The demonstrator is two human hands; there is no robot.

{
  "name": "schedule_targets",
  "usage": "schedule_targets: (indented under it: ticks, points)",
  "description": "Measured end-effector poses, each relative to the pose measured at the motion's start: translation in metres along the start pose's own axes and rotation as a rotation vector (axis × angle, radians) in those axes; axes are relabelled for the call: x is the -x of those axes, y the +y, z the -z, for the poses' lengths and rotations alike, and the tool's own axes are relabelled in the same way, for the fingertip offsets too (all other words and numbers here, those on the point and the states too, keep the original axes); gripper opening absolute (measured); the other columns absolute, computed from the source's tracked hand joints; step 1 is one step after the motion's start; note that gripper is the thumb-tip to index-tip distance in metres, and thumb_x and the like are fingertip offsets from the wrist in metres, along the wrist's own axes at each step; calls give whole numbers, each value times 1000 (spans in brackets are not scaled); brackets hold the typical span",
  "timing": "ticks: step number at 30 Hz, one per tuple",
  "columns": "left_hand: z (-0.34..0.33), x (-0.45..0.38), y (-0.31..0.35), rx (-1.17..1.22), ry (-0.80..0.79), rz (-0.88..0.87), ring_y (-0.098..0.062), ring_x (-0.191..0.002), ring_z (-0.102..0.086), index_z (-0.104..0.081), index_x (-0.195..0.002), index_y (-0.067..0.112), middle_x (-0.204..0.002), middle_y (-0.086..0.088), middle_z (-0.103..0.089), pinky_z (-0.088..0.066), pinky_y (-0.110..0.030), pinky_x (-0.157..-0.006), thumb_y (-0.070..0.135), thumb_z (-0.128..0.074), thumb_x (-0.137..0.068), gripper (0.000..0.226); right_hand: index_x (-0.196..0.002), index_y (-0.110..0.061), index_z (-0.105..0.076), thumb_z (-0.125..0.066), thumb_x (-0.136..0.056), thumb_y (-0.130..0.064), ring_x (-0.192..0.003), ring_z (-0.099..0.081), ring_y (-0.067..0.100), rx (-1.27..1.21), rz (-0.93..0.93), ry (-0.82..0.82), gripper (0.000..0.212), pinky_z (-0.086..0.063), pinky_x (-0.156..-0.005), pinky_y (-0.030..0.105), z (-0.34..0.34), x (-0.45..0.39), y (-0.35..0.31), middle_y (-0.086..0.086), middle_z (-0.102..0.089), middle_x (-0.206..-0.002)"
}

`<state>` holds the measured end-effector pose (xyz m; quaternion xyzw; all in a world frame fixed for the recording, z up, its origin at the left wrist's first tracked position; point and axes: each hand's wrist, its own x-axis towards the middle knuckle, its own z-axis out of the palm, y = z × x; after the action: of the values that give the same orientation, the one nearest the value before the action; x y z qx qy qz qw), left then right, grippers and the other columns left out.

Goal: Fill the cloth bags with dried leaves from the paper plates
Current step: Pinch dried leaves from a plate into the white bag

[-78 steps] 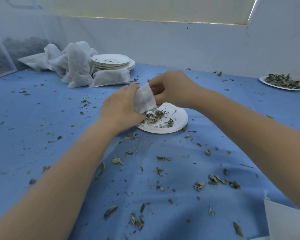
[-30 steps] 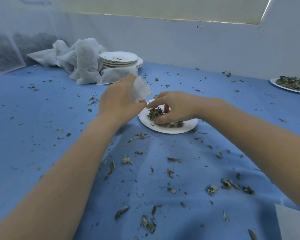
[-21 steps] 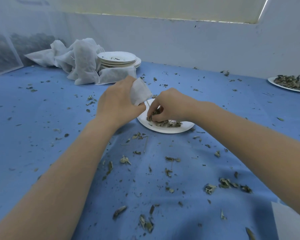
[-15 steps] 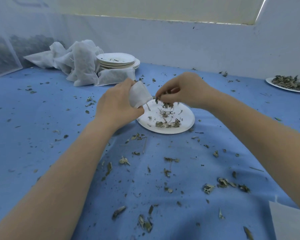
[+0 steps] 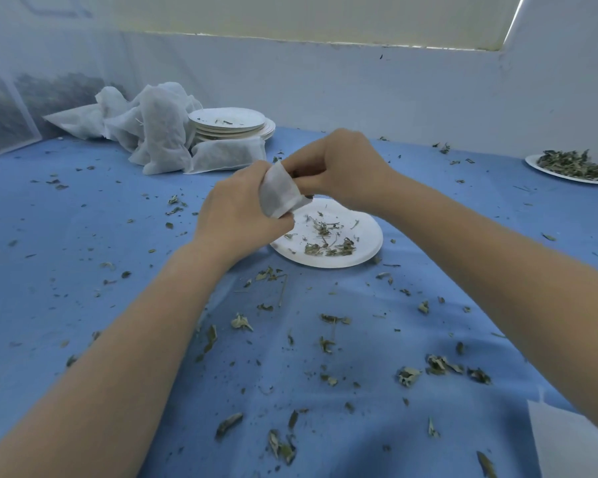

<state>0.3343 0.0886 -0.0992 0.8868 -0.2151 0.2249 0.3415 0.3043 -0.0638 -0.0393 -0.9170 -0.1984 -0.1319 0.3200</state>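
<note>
My left hand (image 5: 237, 210) grips a small white cloth bag (image 5: 279, 193) just above the left edge of a white paper plate (image 5: 366, 250). My right hand (image 5: 339, 169) is curled at the bag's upper edge, fingers pinched together with dark leaf bits showing between them. On the plate lie a few dried leaves (image 5: 328, 244) and stems. What the bag holds is hidden.
A heap of white cloth bags (image 5: 152, 129) and a stack of paper plates (image 5: 232, 124) sit at the back left. Another plate of leaves (image 5: 573, 165) is at the far right. Leaf scraps litter the blue cloth (image 5: 83, 270). A white sheet (image 5: 573, 443) lies at the bottom right.
My right hand went down to the plate, pinched up leaves, then rose and moved left to the mouth of the bag. The leaf pile on the plate has shrunk.
</note>
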Motion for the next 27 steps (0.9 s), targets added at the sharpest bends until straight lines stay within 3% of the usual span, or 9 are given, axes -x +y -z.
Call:
schedule_targets:
  ticks: [2, 4, 7, 10, 14, 17, 21, 24, 27]
  points:
    - [0, 0, 2, 80, 24, 11, -15, -75, -55, -54, -93, 20, -78, 9, -58, -43, -30, -62, 40, -70, -64, 38, -94, -31, -72, -67, -80, -8, -80, -65, 4, -46, -25, 5, 27, -54, -76, 26, -5, 0, -1, -3, -74, -90]
    - [0, 1, 2, 120, 32, 8, -16, -76, -57, -57, -95, 17, -81, 4, -62, -46, -32, -64, 41, -72, -63, 42, -96, -33, -70, -65, -84, -10, -92, -66, 10, -24, -39, -38, 27, -53, -84, 37, -4, 0, 0, -5, -73, -96]
    - [2, 1, 1, 127, 29, 16, -14, -79, -56, -58, -98, 20, -86, 5, -63, -47, -30, -66, 42, -72, -64, 44, -106, -30, -69, -59, -91, -17, -86, -64, 7, -32, -14, -160, 22, -51, -74, 17, 6, -1, 1, -7, -72, -96]
    - [3, 0, 1, 115, 33, 18, -10, -79, -54, -57, -101, 24, -86, 10, -61, -41, -19, -62, 41, -72, -65, 42, -103, -31, -69, -62, -87, -8, -88, -63, -8, -80, 18, -181, 28, -46, -79, 6, 15, 0, -2, -18, -70, -92]
    - [2, 2, 7, 112, 33, 11, -8, -76, -51, -57, -101, 26, -76, 19, -53, -36, -10, -60, 39, -73, -65, 41, -91, -20, -75, -67, -77, -3, -65, -61, -6, 119, 29, -30, 23, -43, -66, 3, 6, -4, -3, -13, -67, -75]
    - [0, 2, 14, 122, 41, -6, -13, -78, -55, -56, -93, 21, -76, 14, -55, -44, -24, -64, 35, -74, -68, 34, -85, -14, -74, -67, -74, -6, -55, -50, -3, 205, -1, 31, 16, -36, -55, 2, -3, -7, -8, -16, -55, -60]
    - [-1, 1, 17, 140, 53, 1, -13, -71, -53, -51, -81, 20, -72, 9, -57, -44, -26, -61, 34, -74, -68, 29, -69, -16, -67, -61, -80, -8, -44, -39, 1, 92, -58, -179, 15, -29, -42, 8, 1, -8, -9, -13, -47, -50]
    - [3, 0, 15, 120, 49, 2, -11, -73, -51, -52, -87, 25, -73, 12, -55, -41, -24, -61, 33, -73, -70, 28, -88, -8, -72, -58, -87, -12, -58, -49, 11, -17, -28, -254, 15, -41, -56, 18, 10, -7, -5, 12, -63, -71]
    - [7, -4, 10, 41, 46, 35, -17, -79, -49, -56, -102, 20, -76, 13, -52, -42, -31, -64, 30, -68, -72, 34, -92, -19, -72, -60, -88, -8, -85, -68, 12, -306, -58, -70, 17, -54, -81, 22, 15, -7, 11, 4, -74, -88]
